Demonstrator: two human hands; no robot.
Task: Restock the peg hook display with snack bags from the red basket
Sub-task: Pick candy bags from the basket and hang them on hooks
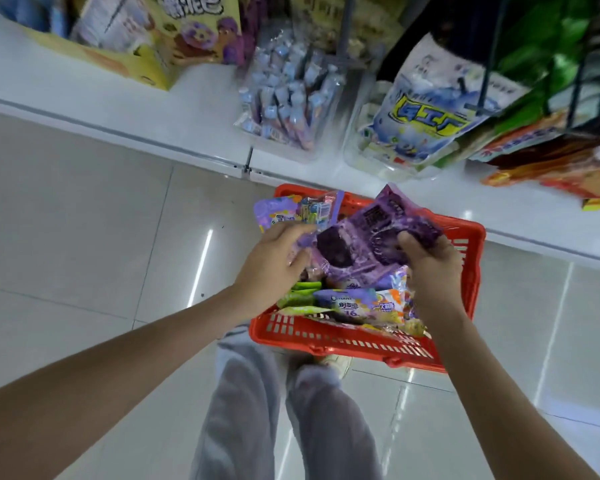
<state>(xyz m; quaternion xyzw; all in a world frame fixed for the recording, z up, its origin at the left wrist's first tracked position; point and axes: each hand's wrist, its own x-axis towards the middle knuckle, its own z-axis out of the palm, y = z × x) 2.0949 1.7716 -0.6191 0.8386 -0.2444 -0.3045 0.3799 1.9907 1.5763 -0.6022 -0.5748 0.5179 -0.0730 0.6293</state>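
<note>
A red basket stands on the floor in front of my feet, filled with several snack bags. Above it I hold purple snack bags with both hands. My left hand grips their left edge, fingers curled under. My right hand grips the right end of the purple bags. Peg hooks at the upper right carry hanging bags, among them a white and blue bag and a green one.
A white base shelf runs across the top, holding a yellow carton, a clear tub of small blue packets and orange bags. Pale tiled floor lies to the left. My legs in grey trousers are below the basket.
</note>
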